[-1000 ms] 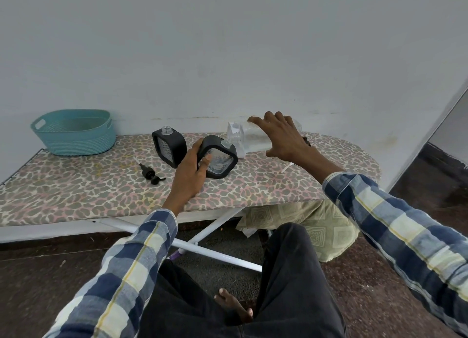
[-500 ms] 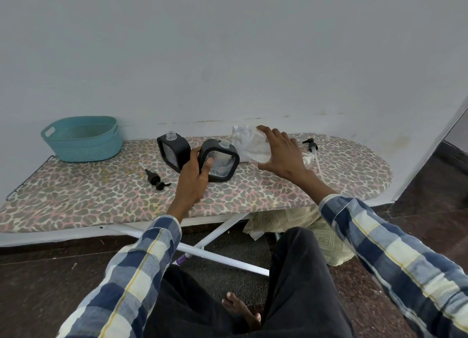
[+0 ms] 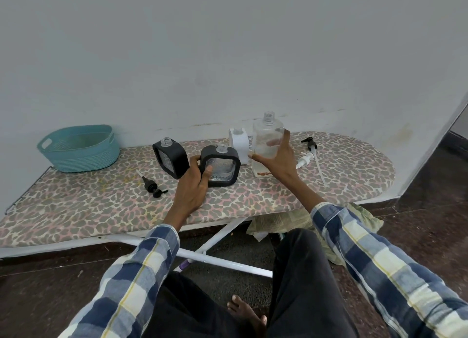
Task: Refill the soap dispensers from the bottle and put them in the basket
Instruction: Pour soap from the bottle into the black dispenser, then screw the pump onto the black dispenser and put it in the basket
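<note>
My left hand [image 3: 195,183] grips the lower left corner of a square black-framed dispenser [image 3: 222,167] that stands upright with its neck uncapped. A second black dispenser [image 3: 171,156] stands tilted just left of it, also uncapped. A white dispenser [image 3: 239,144] stands behind them. My right hand [image 3: 277,158] wraps around a tall clear bottle [image 3: 267,140], upright on the board with its cap off and a little liquid at the bottom. The teal basket [image 3: 78,148] sits at the far left, holding nothing I can see.
Everything rests on a leopard-print ironing board [image 3: 101,206] against a white wall. A black pump head [image 3: 152,186] lies left of my left hand. A white pump [image 3: 307,159] and another black pump [image 3: 310,143] lie right of the bottle. Folded cloth lies under the board.
My right hand has stood the clear bottle upright from its tilted pouring position. My left hand has set the black dispenser upright on the board. The white dispenser behind has come into view.
</note>
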Tool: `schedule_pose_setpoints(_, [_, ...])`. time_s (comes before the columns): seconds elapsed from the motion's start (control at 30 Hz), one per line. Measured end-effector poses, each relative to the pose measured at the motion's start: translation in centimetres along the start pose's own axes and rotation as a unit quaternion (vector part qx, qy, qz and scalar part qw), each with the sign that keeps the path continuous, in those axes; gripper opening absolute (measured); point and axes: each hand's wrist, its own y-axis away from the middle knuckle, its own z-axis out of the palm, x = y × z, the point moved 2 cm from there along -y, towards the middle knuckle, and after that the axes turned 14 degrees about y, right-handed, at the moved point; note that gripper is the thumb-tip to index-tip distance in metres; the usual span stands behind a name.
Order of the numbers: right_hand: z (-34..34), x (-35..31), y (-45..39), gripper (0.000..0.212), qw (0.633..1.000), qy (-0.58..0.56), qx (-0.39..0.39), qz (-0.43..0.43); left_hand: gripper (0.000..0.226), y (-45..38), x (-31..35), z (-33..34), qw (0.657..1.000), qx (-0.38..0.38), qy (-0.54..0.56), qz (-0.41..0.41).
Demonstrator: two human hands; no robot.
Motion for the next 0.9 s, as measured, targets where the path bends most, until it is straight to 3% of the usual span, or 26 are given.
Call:
schedule_pose_setpoints(0.17, [-0.8, 0.5, -0.3, 0.118, 0.998, 0.008, -0.052, -0.022, 0.056, 0.0, -0.2, 0.0, 1.0, -0.017, 0.013, -0.005])
schedule_pose_setpoints(0.33, [-0.7, 1.7, 1.4, 0.109, 0.996, 0.007, -0.087, -0.019, 0.055, 0.2, 0.5, -0.3, 0.999, -0.016, 0.018, -0.027])
schedule_pose_setpoints(0.4, [-0.4, 1.8, 2.4, 0.094, 0.999, 0.009, -0.028, -0.02, 0.052, 0.3, 0.9, -0.5, 0.999, -0.015, 0.012, -0.029])
schedule_pose_setpoints(0.53, [-1.1, -0.2, 4.4, 0.047, 0.982, 0.008, 0.183, -0.042, 0.054, 0.3, 1.6, -0.9, 1.0, -0.002, -0.009, -0.027])
schedule_pose_setpoints(0.63, [-0.7, -2.7, 5.7, 0.028, 0.974, 0.023, 0.199, -0.103, 0.048, 0.5, 1.8, -1.0, 0.998, 0.032, -0.05, -0.018])
schedule_pose_setpoints(0.77, [1.8, -6.0, 6.8, 0.038, 0.972, 0.051, 0.12, -0.195, 0.04, 0.9, 2.1, -1.4, 0.994, 0.083, -0.069, -0.002])
schedule_pose_setpoints(0.9, [4.6, -7.8, 6.8, 0.061, 0.98, 0.01, 0.07, -0.188, 0.048, 1.8, 2.3, -2.5, 0.993, 0.095, -0.064, -0.001])
